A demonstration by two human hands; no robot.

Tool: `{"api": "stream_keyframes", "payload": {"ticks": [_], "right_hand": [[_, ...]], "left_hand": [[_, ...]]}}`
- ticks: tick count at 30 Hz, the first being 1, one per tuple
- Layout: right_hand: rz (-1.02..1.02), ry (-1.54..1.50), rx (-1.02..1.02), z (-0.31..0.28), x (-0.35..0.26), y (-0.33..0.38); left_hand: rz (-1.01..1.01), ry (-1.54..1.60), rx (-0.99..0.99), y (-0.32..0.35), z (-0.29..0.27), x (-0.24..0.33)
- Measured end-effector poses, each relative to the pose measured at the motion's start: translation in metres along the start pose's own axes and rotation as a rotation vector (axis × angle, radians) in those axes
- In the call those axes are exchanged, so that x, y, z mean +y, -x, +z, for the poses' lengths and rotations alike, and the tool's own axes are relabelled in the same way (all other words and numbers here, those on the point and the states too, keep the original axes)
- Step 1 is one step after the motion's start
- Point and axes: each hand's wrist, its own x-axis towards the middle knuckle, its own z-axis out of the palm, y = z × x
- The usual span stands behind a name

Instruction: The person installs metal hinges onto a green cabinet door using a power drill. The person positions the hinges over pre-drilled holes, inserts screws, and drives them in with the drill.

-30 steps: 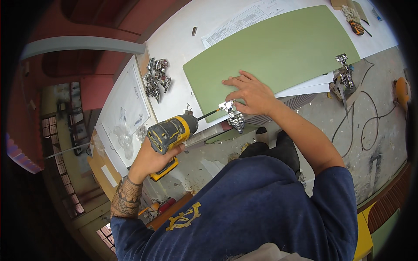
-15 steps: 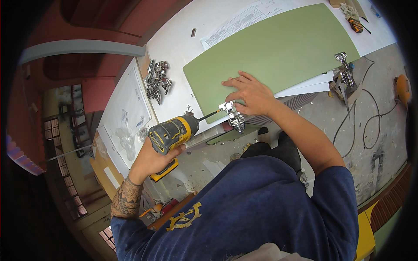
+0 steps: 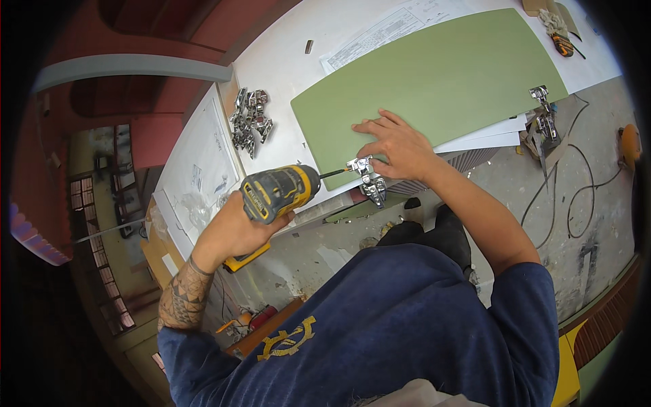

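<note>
My left hand is wrapped round the handle of a yellow and black cordless drill. The drill's long bit points right, its tip at the cup of a shiny metal cabinet hinge on the near edge of a green panel. My right hand lies on the panel with fingers spread, its thumb against or just beside the hinge. The hinge's arm hangs out past the panel edge. A second hinge sits on the same edge, farther right.
A pile of metal hinges lies on the white table left of the panel. Printed sheets stick out behind it. A screwdriver with an orange and black handle lies at the far right. Cables trail over the floor.
The drill has come up slightly and sits more level, its bit still at the hinge. My left forearm has swung a little outward. My right hand stays on the panel.
</note>
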Motion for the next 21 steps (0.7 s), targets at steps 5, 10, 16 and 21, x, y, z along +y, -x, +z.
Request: {"api": "stream_keyframes", "payload": {"ticks": [5, 10, 16, 21], "right_hand": [[0.01, -0.004, 0.004, 0.0, 0.0, 0.001], [0.022, -0.01, 0.0, -0.001, -0.001, 0.0], [0.028, -0.01, -0.009, -0.001, -0.001, 0.001], [0.032, -0.049, 0.026, -0.002, -0.002, 0.001]], "left_hand": [[0.091, -0.062, -0.096, -0.017, -0.012, 0.001], [0.131, -0.066, -0.116, -0.019, -0.013, 0.009], [0.172, -0.099, -0.116, -0.024, -0.012, 0.002], [0.18, -0.065, -0.064, -0.023, -0.008, -0.005]]}}
